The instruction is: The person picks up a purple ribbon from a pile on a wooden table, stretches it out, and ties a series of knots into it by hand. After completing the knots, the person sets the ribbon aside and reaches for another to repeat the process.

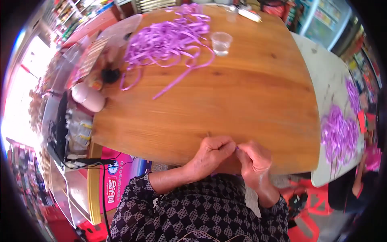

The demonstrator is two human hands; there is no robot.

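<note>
Left hand [211, 156] and right hand [256, 161] have fingertips pressed together, apparently pinching a small purple strip [237, 148] between them. Ribbon pile [165, 38] lies well beyond the fingers. Judged step: fine handwork; next move calls for steady pinching.

Wooden table [250, 97], brown, grain visible. Far left part: loose heap of purple ribbon [165, 38], one end trailing toward the middle. Clear cup [221, 45] just right of heap. Beyond right edge, pale table [322, 66]: purple bundle [340, 135].
</note>
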